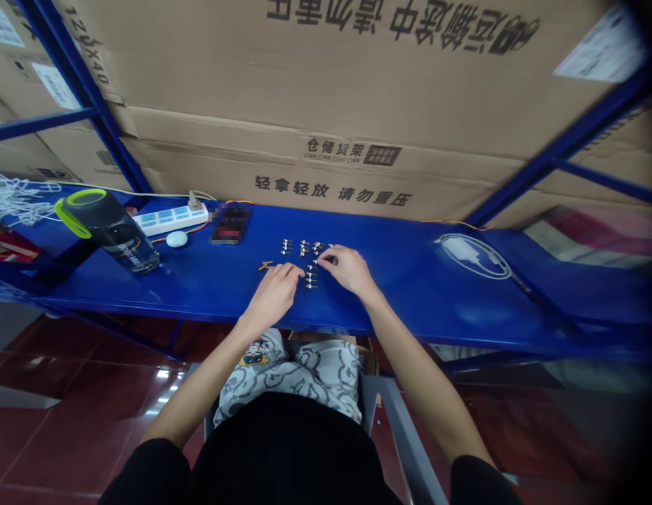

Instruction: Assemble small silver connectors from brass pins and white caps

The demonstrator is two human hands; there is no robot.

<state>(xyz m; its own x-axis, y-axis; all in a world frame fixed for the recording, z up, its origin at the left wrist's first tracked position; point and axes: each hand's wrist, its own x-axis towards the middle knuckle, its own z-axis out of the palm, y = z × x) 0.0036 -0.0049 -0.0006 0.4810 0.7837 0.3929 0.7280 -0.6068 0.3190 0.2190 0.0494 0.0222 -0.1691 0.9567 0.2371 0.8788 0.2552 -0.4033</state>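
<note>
On the blue shelf top, several small white parts with thin brass-coloured pins lie in a column between my hands; their exact kind is too small to tell. More such parts stand in short groups farther back. My right hand pinches thumb and forefinger at one small white part with a pin at the column's far end. To the left of the column rests my left hand, its fingers curled together, the forefinger tip beside the parts. What it holds, if anything, is hidden. Small brownish-yellow pieces lie just beyond it.
A water bottle with a green loop, a white power strip, a pale oval object and a dark blurred-out item stand left. A coiled white cable with a plug lies right. Large cardboard boxes wall the back.
</note>
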